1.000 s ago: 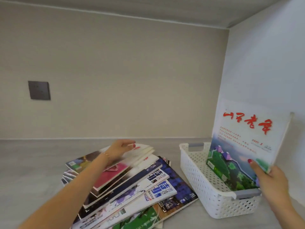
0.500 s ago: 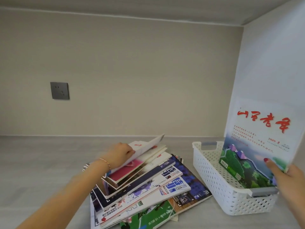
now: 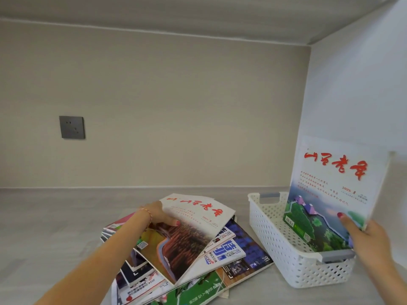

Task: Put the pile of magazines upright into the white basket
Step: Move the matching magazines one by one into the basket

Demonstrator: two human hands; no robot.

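A loose pile of magazines [image 3: 231,249] lies fanned out on the grey shelf, left of the white perforated basket [image 3: 286,258]. My left hand [image 3: 161,214] grips the left edge of the top magazine [image 3: 193,230], which has red characters and a brown landscape, and holds it tilted above the pile. My right hand [image 3: 365,234] holds another magazine [image 3: 330,190] with red title and green scenery standing upright inside the basket, against the right wall.
The shelf sits in a beige alcove with a back wall and a white side wall [image 3: 356,95] just right of the basket. A grey power socket [image 3: 72,127] is on the back wall, left. Bare shelf surface [image 3: 48,216] spreads to the left.
My left hand has lifted the top magazine off the pile and turned its cover toward me. The right hand keeps the upright magazine in the basket. The view has shifted slightly.
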